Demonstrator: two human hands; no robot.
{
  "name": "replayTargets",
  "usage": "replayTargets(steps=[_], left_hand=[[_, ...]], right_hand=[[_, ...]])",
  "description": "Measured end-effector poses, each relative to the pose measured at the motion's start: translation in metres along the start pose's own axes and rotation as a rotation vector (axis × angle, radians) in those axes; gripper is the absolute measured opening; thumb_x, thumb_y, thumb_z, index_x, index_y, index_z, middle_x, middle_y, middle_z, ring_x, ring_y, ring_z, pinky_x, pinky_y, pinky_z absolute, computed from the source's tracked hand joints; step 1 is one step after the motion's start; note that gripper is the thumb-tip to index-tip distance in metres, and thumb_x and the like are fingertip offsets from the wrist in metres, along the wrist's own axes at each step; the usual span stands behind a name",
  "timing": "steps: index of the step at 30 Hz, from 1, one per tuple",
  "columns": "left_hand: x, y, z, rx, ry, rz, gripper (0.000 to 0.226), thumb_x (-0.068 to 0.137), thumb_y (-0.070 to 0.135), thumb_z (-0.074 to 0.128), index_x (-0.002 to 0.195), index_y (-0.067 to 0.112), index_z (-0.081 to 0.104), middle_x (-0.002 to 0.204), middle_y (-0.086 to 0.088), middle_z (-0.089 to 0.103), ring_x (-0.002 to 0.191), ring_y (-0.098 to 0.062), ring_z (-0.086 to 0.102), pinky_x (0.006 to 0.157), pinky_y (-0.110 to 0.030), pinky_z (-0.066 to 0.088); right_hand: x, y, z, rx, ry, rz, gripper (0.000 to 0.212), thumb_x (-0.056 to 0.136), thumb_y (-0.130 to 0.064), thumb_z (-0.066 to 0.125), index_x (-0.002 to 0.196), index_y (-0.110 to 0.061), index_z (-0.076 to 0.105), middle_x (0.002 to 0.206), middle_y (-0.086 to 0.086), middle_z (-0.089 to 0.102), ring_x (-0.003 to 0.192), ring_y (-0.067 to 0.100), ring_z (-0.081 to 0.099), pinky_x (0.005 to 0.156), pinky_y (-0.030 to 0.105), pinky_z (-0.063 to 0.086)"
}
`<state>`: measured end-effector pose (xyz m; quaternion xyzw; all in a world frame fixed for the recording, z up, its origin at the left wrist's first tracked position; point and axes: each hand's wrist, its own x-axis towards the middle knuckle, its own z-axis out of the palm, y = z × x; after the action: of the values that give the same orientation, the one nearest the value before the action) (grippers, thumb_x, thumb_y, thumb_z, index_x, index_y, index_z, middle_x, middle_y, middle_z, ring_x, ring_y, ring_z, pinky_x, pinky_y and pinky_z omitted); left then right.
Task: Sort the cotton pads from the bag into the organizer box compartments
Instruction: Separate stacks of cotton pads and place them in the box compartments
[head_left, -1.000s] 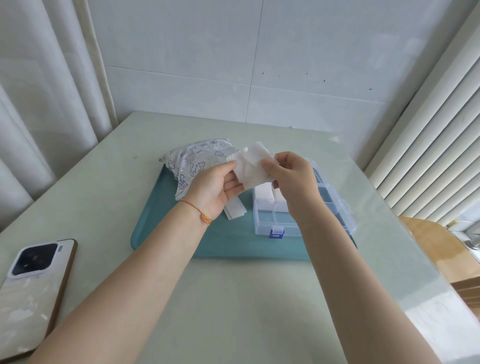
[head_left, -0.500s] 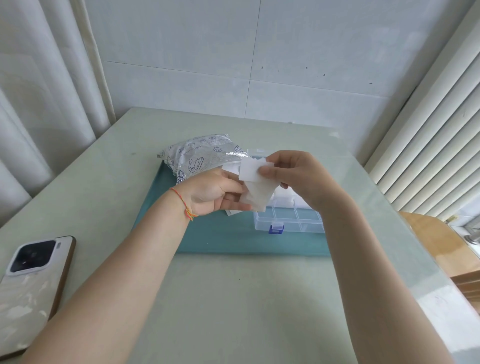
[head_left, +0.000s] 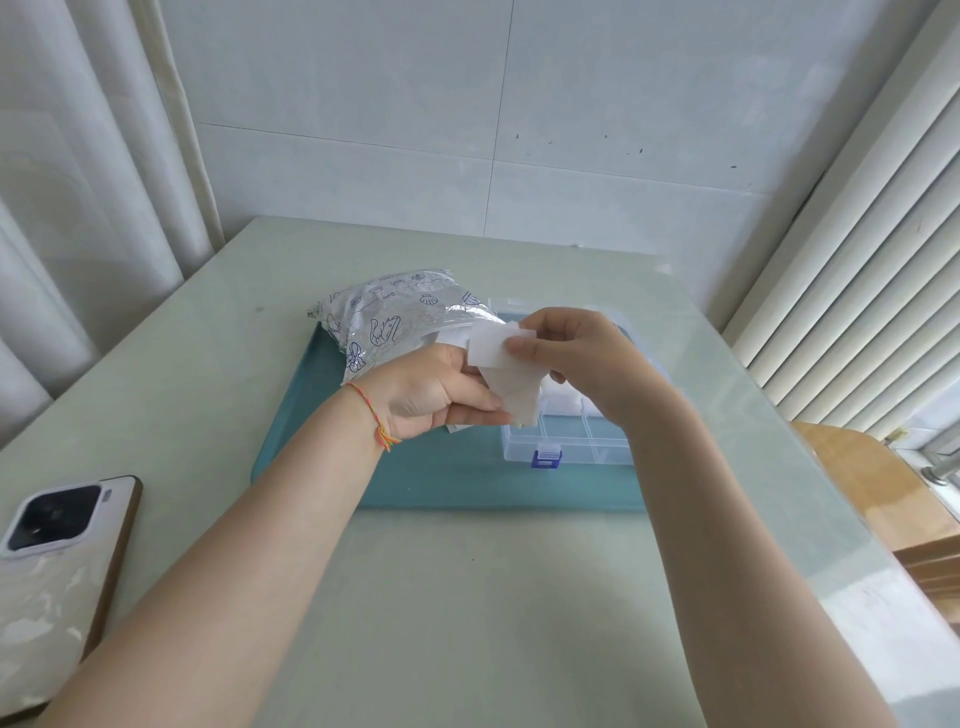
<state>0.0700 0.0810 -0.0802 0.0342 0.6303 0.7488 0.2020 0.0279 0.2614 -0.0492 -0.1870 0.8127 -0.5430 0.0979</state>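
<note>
A pale green table (head_left: 467, 597) fills the lower half of the frame, pushed into a corner where a wall of large white tiles (head_left: 467, 130) meets a white curtain (head_left: 78, 182) at the upper left and ribbed white slats (head_left: 857, 286) at the upper right. A teal tray (head_left: 441, 478) lies at the centre of the table. On its far left part sits a silvery bag (head_left: 384, 317) printed with blue shells, and on its right part a clear organizer box (head_left: 582, 441) with a blue latch at its near edge, white pads visible in a far compartment. Above the tray, between bag and box, both hands hold cotton pads: the left hand (head_left: 431, 395), with an orange string at the wrist, has its thumb and fingers curled round a lower pad (head_left: 514, 389), while the right hand (head_left: 576, 358) pinches an upper white pad (head_left: 488, 348) between thumb and fingertips. A phone (head_left: 52, 582) lies face down at the lower left edge, and a wooden surface (head_left: 857, 483) shows at the right.
</note>
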Motion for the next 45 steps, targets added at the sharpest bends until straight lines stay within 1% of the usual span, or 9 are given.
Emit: replayTargets(steps=[8,11,14,18,23,27,34,39,45], left_hand=[[0.001,-0.001,0.0,0.02,0.023,-0.035,0.03,0.089,-0.019,0.051,0.108,-0.001,0.065,0.099,-0.009,0.072,0.087,-0.017,0.072,0.075,-0.024,0.059],[0.001,0.0,-0.001,0.035,0.039,-0.038,0.032,0.089,-0.019,0.05,0.108,0.0,0.066,0.093,-0.006,0.074,0.083,-0.015,0.073,0.072,-0.022,0.059],[0.004,0.0,-0.001,-0.02,0.187,0.013,0.031,0.089,-0.019,0.048,0.108,-0.003,0.066,0.088,-0.008,0.072,0.074,-0.015,0.072,0.068,-0.022,0.059],[0.006,0.005,-0.001,-0.108,0.315,0.114,0.031,0.091,-0.018,0.043,0.101,-0.001,0.067,0.084,-0.008,0.073,0.073,-0.017,0.072,0.068,-0.023,0.06],[0.003,0.01,0.0,-0.191,0.278,0.115,0.032,0.09,-0.013,0.037,0.108,-0.012,0.063,0.101,-0.02,0.068,0.09,-0.03,0.07,0.072,-0.03,0.061],[0.002,0.009,0.003,-0.174,0.231,0.138,0.023,0.092,-0.011,0.049,0.11,-0.014,0.063,0.105,-0.024,0.067,0.095,-0.03,0.069,0.079,-0.031,0.06],[-0.002,0.008,0.001,-0.135,0.234,0.16,0.028,0.093,-0.014,0.046,0.109,-0.002,0.065,0.09,-0.009,0.075,0.081,-0.017,0.074,0.071,-0.021,0.057],[-0.001,0.012,0.001,-0.159,0.293,0.153,0.031,0.09,-0.013,0.042,0.105,-0.004,0.067,0.095,-0.018,0.073,0.084,-0.026,0.073,0.071,-0.025,0.059],[-0.002,0.009,0.002,-0.113,0.28,0.186,0.02,0.091,-0.008,0.056,0.098,0.006,0.07,0.086,-0.005,0.076,0.08,-0.016,0.073,0.072,-0.023,0.059]], right_hand=[[0.005,0.006,-0.003,0.031,0.079,0.039,0.009,0.091,-0.014,0.067,0.096,-0.006,0.067,0.071,-0.001,0.059,0.055,0.014,0.041,0.056,0.022,0.036],[0.01,0.01,-0.004,0.106,0.209,0.05,0.008,0.09,-0.015,0.067,0.093,-0.008,0.068,0.077,0.003,0.06,0.066,0.019,0.045,0.057,0.024,0.038],[0.013,0.01,-0.01,0.234,0.336,0.037,0.004,0.089,-0.013,0.068,0.091,-0.011,0.071,0.077,0.002,0.063,0.067,0.017,0.05,0.058,0.024,0.04],[0.01,0.005,-0.003,0.365,0.183,0.003,0.008,0.089,-0.004,0.067,0.097,-0.002,0.066,0.075,0.004,0.065,0.059,0.012,0.059,0.056,0.021,0.045],[0.014,0.009,0.007,0.253,0.232,0.01,0.01,0.084,-0.006,0.074,0.086,-0.004,0.065,0.078,0.012,0.067,0.071,0.025,0.059,0.068,0.036,0.05],[0.013,0.01,0.008,0.229,0.227,0.02,0.015,0.083,-0.009,0.076,0.088,0.001,0.068,0.081,0.017,0.07,0.072,0.027,0.061,0.072,0.043,0.053],[0.01,0.008,0.008,0.175,0.295,0.037,0.011,0.083,-0.014,0.077,0.082,-0.007,0.069,0.069,-0.001,0.063,0.055,0.007,0.052,0.053,0.015,0.042],[0.01,0.007,0.005,0.179,0.248,0.044,0.012,0.083,-0.015,0.077,0.085,-0.005,0.07,0.068,0.0,0.063,0.06,0.011,0.052,0.058,0.02,0.042],[0.009,0.007,0.009,0.174,0.21,0.054,0.012,0.084,-0.013,0.075,0.089,-0.004,0.069,0.069,-0.001,0.063,0.06,0.011,0.053,0.061,0.023,0.043]])
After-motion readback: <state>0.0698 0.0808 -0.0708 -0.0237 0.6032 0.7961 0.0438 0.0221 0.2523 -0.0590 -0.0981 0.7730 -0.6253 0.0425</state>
